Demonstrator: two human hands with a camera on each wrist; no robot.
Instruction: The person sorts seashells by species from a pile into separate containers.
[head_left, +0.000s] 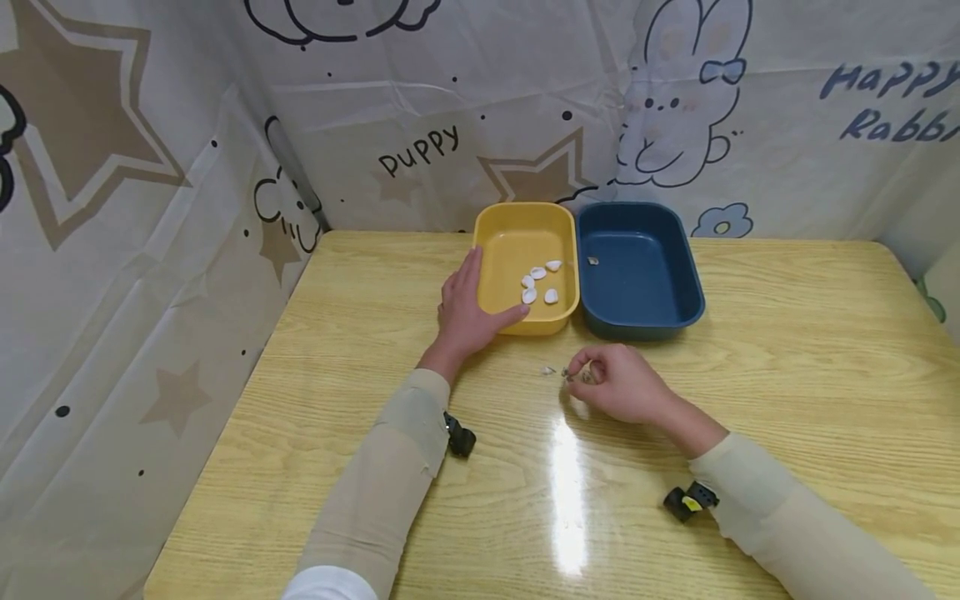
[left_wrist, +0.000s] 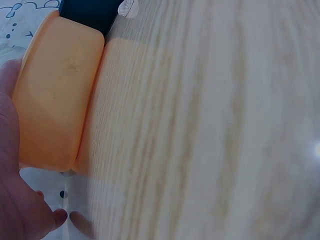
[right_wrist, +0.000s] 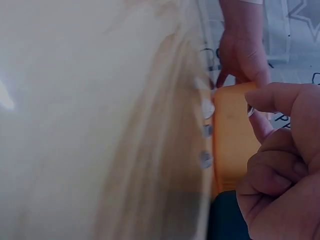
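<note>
Head view shows both hands at work over a counter [head_left: 300, 392], well separated from each other. The left hand [head_left: 467, 315] is spread wide around the near left corner of the yellow bin [head_left: 498, 327]: its thumb lies along the front rim, its fingers reach straight along the left wall. It holds nothing else that shows. The right hand [head_left: 618, 383] is closed to a pinch just above the counter, in front of the bins; from the right wrist, a small shell [right_wrist: 251, 110] sits at the pinching fingertips, and the other fingers are curled in toward the palm.

Near that pinch, loose shells [right_wrist: 205, 159] lie on the counter, three of them in the right wrist view, in a row close to the front of the yellow bin. From the head, a pale one [head_left: 548, 370] lies just left of the right fingertips, and another shows through the gap between thumb and finger; the hand partly hides this patch.

Two bins stand side by side at the far edge, the blue bin [head_left: 641, 325] on the right. Five white shells [head_left: 529, 296] are visible in the yellow bin, toward its near right part, beyond the left thumb. One brownish shell [head_left: 593, 261] lies in the blue bin, by its left wall.
</note>
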